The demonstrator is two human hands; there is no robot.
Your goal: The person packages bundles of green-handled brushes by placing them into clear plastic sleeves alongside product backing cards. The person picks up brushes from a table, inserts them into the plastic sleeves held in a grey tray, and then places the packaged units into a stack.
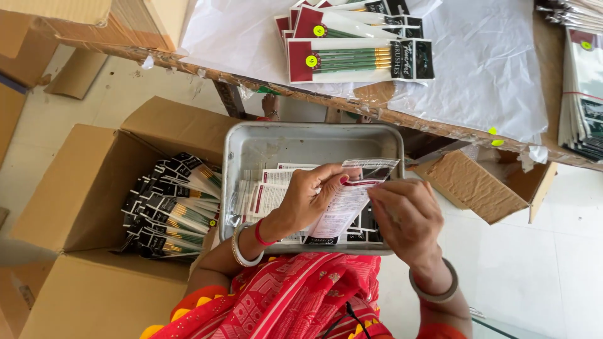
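Note:
A clear plastic packet (352, 198) with a printed white and dark red card inside is held over a grey metal tray (251, 147) on my lap. My left hand (308, 198) grips the packet from the left, thumb and fingers pinched near its top. From the right side, my right hand (405, 216) holds that packet too, fingers curled at its edge. More flat printed cards and packets (264, 194) lie in the tray under my hands.
An open cardboard box (94, 188) at my left holds several packed brush sets (173, 207). A paper-covered table (490, 69) ahead carries finished brush packs (358, 59) and a stack of packets (581, 94) at right. A small cardboard box (483, 182) sits under the table edge.

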